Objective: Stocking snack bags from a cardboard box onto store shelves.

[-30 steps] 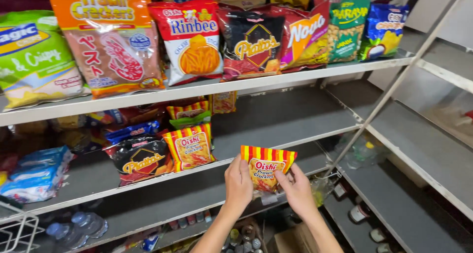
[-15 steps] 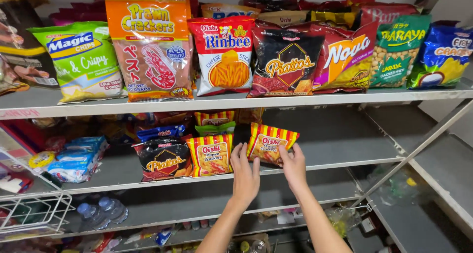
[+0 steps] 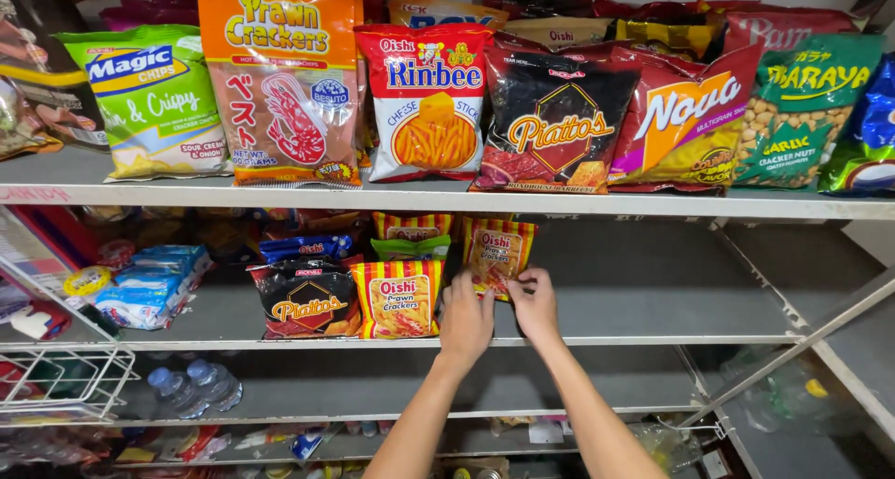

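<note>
Both my hands hold a small red-and-yellow striped cracker packet [image 3: 497,253] upright on the middle grey shelf [image 3: 634,339]. My left hand [image 3: 465,322] grips its lower left edge, my right hand [image 3: 534,303] its lower right corner. The packet stands just right of another striped cracker packet [image 3: 398,297] and a black chip bag [image 3: 307,298]. More striped packets [image 3: 412,225] and a green packet [image 3: 410,248] stand behind these.
The top shelf [image 3: 447,198] carries a row of large snack bags: green [image 3: 154,102], orange [image 3: 284,78], red-and-white [image 3: 427,97], black [image 3: 556,116]. Blue packs [image 3: 149,283] lie at the middle shelf's left. A white wire basket [image 3: 56,381] and water bottles [image 3: 191,390] are lower left.
My hands have carried the striped packet up from below the shelf edge and back onto the middle shelf, now standing it beside the other striped packet. The view has shifted left and upward.
</note>
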